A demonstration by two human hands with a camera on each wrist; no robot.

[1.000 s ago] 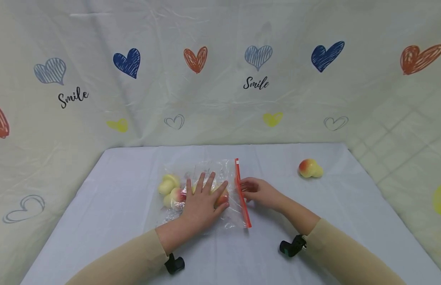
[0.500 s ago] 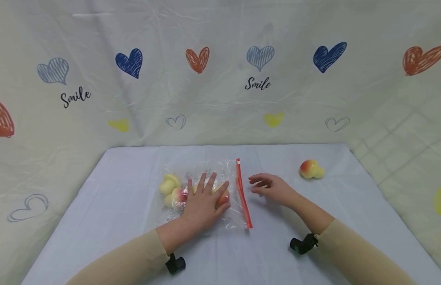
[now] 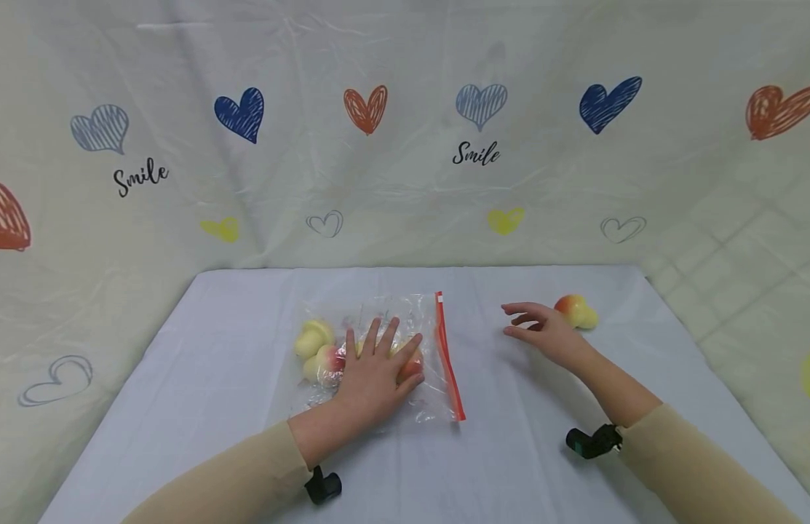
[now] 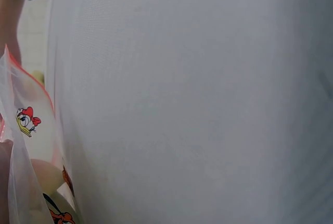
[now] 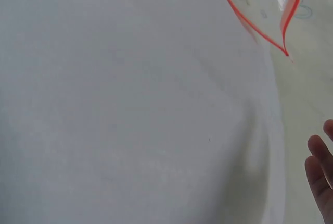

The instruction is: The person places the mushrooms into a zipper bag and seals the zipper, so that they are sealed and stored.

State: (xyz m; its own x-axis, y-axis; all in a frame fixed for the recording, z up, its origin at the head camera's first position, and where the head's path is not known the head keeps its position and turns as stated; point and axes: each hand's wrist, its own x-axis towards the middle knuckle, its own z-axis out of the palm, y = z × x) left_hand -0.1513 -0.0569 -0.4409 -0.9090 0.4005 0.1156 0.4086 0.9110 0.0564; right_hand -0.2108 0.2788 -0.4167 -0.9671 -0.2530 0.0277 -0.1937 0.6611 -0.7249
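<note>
My left hand [image 3: 373, 380] lies palm down, fingers spread, on a clear plastic zip bag [image 3: 437, 397]. Several yellow-and-red toy pears [image 3: 313, 340] show through the film, some partly covered by the hand. Along the bag's right side runs a red zip edge [image 3: 446, 349]; in the right wrist view its two red lips [image 5: 255, 27] stand apart and meet at a corner. One loose pear [image 3: 583, 314] sits at the back right of the table. Just in front and to the left of it hovers my right hand [image 3: 554, 336], fingers loosely bent, holding nothing.
A white cloth covers the table [image 3: 234, 378]. Behind it hangs a pale curtain [image 3: 405, 189] printed with hearts and lettering. A small black camera [image 3: 322, 486] is worn at the left wrist, another black camera [image 3: 591, 441] at the right. Cartoon prints [image 4: 27, 121] mark the bag.
My right hand has left the bag's red edge and moved right and away from me, up to the loose pear. The left hand has stayed on the bag.
</note>
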